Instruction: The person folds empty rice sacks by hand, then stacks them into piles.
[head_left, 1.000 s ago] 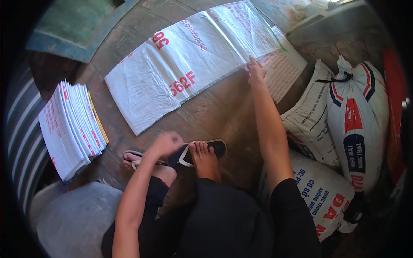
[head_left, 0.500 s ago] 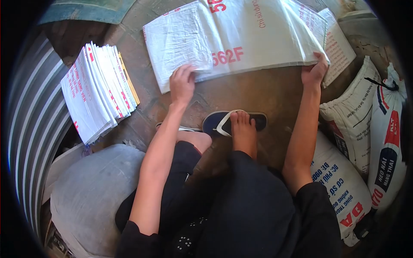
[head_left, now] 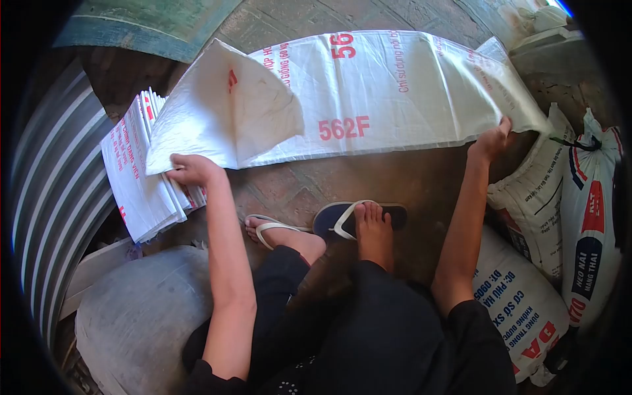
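A white woven sack (head_left: 382, 99) with red "562F" print stretches across the upper middle, between my two hands. My left hand (head_left: 197, 171) grips its left end, where a flap is lifted and curls over. At the right, my right hand (head_left: 492, 139) is closed on the sack's near edge, close to its right end. Beneath and beside the raised left end lies a stack of folded white sacks (head_left: 128, 164), partly hidden by it.
Corrugated metal (head_left: 66, 171) curves along the left side, beside a full grey sack (head_left: 145, 309). Filled printed sacks stand at the right, among them a tied white one (head_left: 592, 217). My feet in flip-flops (head_left: 329, 220) rest on the brick floor (head_left: 289, 197).
My left hand has moved left and down, pulling the sack's left end open and outward over the stack. The folded flap there has lifted. My right hand has shifted slightly down in view.
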The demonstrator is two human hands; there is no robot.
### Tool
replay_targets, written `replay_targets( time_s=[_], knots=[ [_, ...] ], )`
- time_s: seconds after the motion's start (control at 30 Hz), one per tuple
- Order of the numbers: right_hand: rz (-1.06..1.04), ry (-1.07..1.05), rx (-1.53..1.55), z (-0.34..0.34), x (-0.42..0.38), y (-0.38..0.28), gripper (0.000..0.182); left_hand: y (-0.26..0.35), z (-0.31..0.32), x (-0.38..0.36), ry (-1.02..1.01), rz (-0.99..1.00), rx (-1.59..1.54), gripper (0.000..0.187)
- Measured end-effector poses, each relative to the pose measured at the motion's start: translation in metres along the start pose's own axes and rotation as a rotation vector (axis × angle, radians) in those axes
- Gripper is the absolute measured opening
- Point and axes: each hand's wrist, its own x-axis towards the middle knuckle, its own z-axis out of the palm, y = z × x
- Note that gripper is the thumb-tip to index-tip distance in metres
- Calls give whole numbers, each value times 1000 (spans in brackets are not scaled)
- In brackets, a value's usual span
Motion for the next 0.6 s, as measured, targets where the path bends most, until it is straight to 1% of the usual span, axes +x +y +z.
replay_targets(
  time_s=[0.03, 0.07, 0.1, 0.13, 0.17, 0.2, 0.27, 0.33, 0.4, 0.47, 0.5, 0.6],
  knots=[
    [-128, -11, -61, 6, -6, -16, 45, -1, -1, -11, -37, 41, 60, 35],
    [-104, -20, -98, 12, -10, -28, 39, 2, -7, -29, -171, 47, 109, 36],
    [-171, -32, -42, 18, -14, -29, 39, -10, -8, -47, -306, 163, 156, 36],
    [-240, -44, 11, 25, -16, -28, 38, -3, -9, -76, -463, 218, -9, 34],
    [-308, -58, 62, 27, -15, -28, 38, 7, -16, -93, -731, 302, -13, 32],
    [-243, -100, 44, 26, -13, -29, 38, 7, -16, -116, -872, 458, -138, 33],
    [-183, -116, 4, 25, -18, -32, 38, 9, -24, -144, -1107, 729, 120, 45],
    [-94, -106, -56, 23, -21, -32, 39, 5, -31, -167, -1115, 653, 280, 52],
    [2, -65, -133, 20, -15, -33, 39, -4, -32, -175, -1147, 582, 431, 62],
    [49, -110, 23, 7, 7, -6, 40, -12, -30, -169, -1160, 639, 480, 62],
    [74, -137, 100, 6, 10, -3, 40, -14, -30, -165, -1164, 666, 508, 62],
    [241, -121, 120, 4, 6, -16, 49, -18, -29, -149, -1134, 805, 482, 48]
  ],
)
